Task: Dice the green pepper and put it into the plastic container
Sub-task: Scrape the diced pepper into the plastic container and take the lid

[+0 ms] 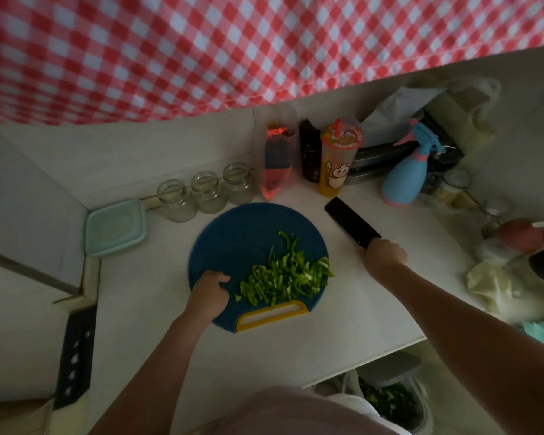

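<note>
Now, at the far left of the tabletop (pixel 296 340), the plastic container (pixel 115 227) with its pale green lid sits in the corner, well apart from the pepper. Just to its right stand three empty glass jars (pixel 206 191) in a row, behind the round blue cutting board (pixel 233 240).

My left hand (pixel 209 291) rests on the near left edge of the board with the fingers curled down on it; it holds the board and nothing else. The green pepper (pixel 286 277) lies on the right half of the board, beside this hand, cut in thin strips that make a loose pile. A few strips reach over the right rim. The yellow handle (pixel 272 315) of the board points toward me.

To the right of the board, my right hand (pixel 385 254) is closed around the handle of a knife (pixel 352 222). Its dark wide blade is over the bare tabletop, away from the pepper, and I cannot tell if it touches the surface.

Behind the knife stand a drink cup (pixel 338 161) with a straw and, more to the right, a blue spray bottle (pixel 409 177).
</note>
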### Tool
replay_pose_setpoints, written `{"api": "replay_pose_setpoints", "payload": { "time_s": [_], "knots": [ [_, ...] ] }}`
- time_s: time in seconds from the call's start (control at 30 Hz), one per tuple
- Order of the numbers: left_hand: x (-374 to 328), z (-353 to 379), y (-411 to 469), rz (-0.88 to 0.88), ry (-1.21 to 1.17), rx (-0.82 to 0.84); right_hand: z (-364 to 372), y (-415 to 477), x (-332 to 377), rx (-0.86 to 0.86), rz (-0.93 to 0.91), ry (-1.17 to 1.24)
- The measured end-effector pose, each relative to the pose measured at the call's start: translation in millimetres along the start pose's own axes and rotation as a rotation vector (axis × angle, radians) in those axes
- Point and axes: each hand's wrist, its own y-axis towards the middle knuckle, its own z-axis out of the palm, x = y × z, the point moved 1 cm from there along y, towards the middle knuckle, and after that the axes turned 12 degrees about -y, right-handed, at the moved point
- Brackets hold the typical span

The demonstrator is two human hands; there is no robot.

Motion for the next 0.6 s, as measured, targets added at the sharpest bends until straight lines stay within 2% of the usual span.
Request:
{"api": "replay_pose_setpoints", "payload": {
  "time_s": [0.1,0.2,0.37,0.5,0.6],
  "knots": [
    [0.4,-4.3,0.2,0.02,0.036,0.051,-7.6,2.6,7.1,0.066,-0.025,-0.19],
    [-2.0,-17.8,3.3,0.053,-0.034,0.043,-23.2,2.4,14.3,0.116,-0.033,-0.306],
    [-4.6,-68.6,9.6,0.181,-0.116,-0.28,-72.0,7.3,40.7,0.0,-0.233,-0.072],
    [15.6,-110.8,23.1,0.187,-0.023,-0.447,-89.1,0.5,91.8,0.129,-0.506,0.027],
    [35.0,-132.6,29.0,0.166,0.068,-0.5,-83.8,-12.3,127.9,0.12,-0.624,0.068]
  ]
}}
